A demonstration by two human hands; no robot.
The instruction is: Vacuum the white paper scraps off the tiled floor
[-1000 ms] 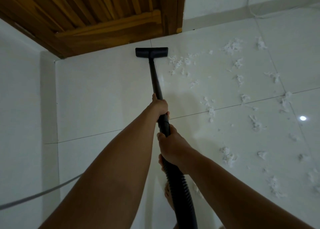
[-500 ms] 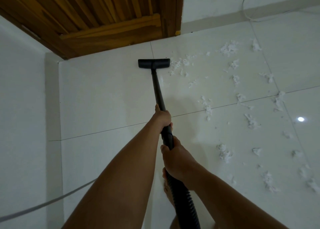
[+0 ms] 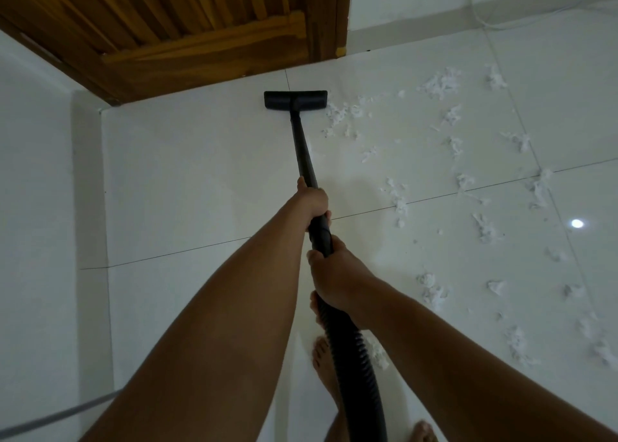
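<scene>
**Vacuum head parked beside the nearest scraps**

Scattered white shredded paper scraps (image 3: pixel 444 160) across the right half of the glossy white tiled floor (image 3: pixel 200 180), from near the far wall down to the lower right edge; closest clump just right of the flat black vacuum floor head (image 3: pixel 295 100), touching or nearly touching its right end. Floor head flat on the tile, near the foot of the slatted brown wooden door (image 3: pixel 187 30). Straight black vacuum wand (image 3: pixel 303 154) rising from it toward the camera. Left hand (image 3: pixel 312 204) wrapped tight around the wand, thumb laid along the top. Right hand (image 3: pixel 334 274) lower down, fingers curled closed around the tube where the black ribbed hose (image 3: pixel 354 368) begins. Bare feet (image 3: pixel 326 371) on the tile beneath the hose, a few scraps beside them. Thin grey cord (image 3: pixel 50 418) crossing the lower left corner. Small bright light reflection (image 3: pixel 577 223) on the tile at right.
</scene>
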